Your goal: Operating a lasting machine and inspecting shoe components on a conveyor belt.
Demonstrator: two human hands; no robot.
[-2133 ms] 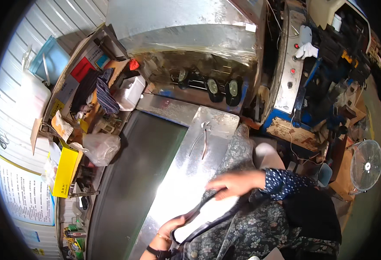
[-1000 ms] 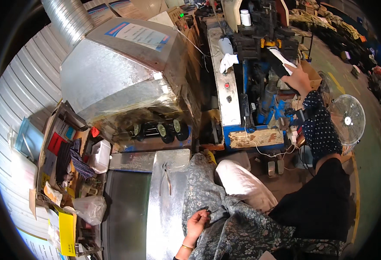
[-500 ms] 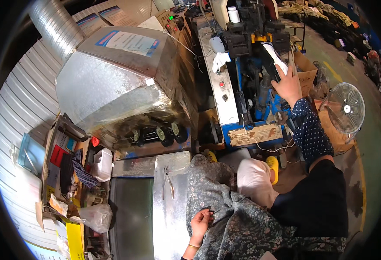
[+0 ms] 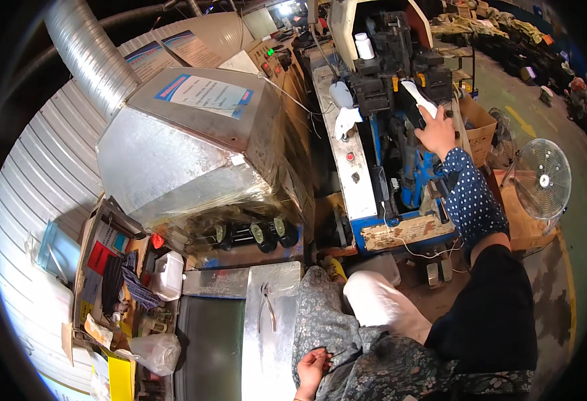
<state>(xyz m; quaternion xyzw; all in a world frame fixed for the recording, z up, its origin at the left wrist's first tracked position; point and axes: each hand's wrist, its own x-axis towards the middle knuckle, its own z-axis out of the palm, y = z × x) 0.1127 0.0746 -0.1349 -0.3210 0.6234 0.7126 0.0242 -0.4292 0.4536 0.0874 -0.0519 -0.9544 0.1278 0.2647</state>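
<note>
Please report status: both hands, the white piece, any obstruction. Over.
Right hand up at blue machine, gripping white piece. Left hand low on floral apron, pinching dark strip. Nothing blocking.

The right hand [image 4: 435, 134] covers the lower end of the white shoe sole [image 4: 419, 99] it holds up at the blue machine [image 4: 400, 154], upper right of centre. At the bottom centre, the left hand [image 4: 312, 371] is partly cut off by the lower edge; the dark thing in its fingers is too small to make out. The clutter on the shelf [image 4: 116, 281] at the lower left blurs together.
</note>
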